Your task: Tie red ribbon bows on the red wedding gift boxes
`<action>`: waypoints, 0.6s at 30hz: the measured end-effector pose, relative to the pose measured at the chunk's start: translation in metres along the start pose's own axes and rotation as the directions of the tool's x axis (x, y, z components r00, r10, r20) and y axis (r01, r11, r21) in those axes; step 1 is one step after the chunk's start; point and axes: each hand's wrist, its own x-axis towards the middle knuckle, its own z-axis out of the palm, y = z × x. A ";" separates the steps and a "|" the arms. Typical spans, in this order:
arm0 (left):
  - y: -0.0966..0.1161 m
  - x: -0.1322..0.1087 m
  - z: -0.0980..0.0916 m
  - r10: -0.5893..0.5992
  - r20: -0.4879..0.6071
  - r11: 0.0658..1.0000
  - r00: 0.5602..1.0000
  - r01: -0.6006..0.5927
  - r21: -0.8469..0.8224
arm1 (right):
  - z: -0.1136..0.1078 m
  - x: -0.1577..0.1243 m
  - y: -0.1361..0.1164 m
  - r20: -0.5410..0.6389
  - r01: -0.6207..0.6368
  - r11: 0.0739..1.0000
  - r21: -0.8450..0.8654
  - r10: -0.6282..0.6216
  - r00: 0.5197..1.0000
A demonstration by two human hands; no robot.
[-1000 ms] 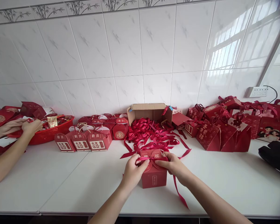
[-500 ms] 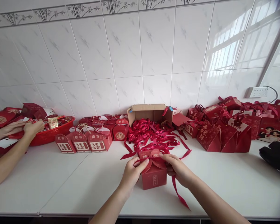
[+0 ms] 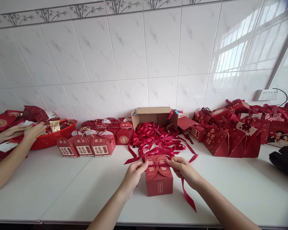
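Observation:
A small red gift box (image 3: 159,185) with rounded, printed top flaps stands on the white table in front of me. A dark red ribbon (image 3: 189,198) runs through the slots in its flaps, one tail hanging down at the right. My left hand (image 3: 134,175) pinches the ribbon at the box's left side, thumb on top. My right hand (image 3: 183,169) pinches the ribbon at the right side, close to the flap. Just behind the box lies a heap of loose red ribbons (image 3: 156,137), spilling from a cardboard box (image 3: 156,111).
At left, a co-worker's hands (image 3: 30,132) work over a red basket (image 3: 54,140) of wrapped sweets. Several red gift boxes (image 3: 84,147) stand left of the ribbons. Red gift bags (image 3: 230,140) stand at right, near a black object (image 3: 283,161) and a power strip (image 3: 266,95).
Both hands have drawn slightly apart, pulling the ribbon tighter across the flaps. The flaps' printed faces now show more fully.

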 end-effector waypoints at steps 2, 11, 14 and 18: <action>-0.002 0.001 -0.002 -0.008 0.050 1.000 0.999 0.007 0.026 | -0.002 -0.001 0.001 0.004 -0.008 1.000 -0.007 0.008 1.000; -0.003 0.008 -0.009 0.273 -0.226 0.937 0.935 -0.205 0.281 | -0.016 -0.015 -0.017 0.085 0.070 0.961 0.269 -0.096 0.992; 0.011 0.002 -0.002 0.468 -0.181 0.839 0.865 -0.370 0.400 | -0.010 -0.018 -0.032 0.128 0.131 0.966 0.225 -0.162 0.978; 0.032 -0.004 0.017 0.603 0.048 0.712 0.796 -0.565 0.417 | 0.000 -0.017 -0.047 0.181 0.189 0.970 0.153 -0.216 0.959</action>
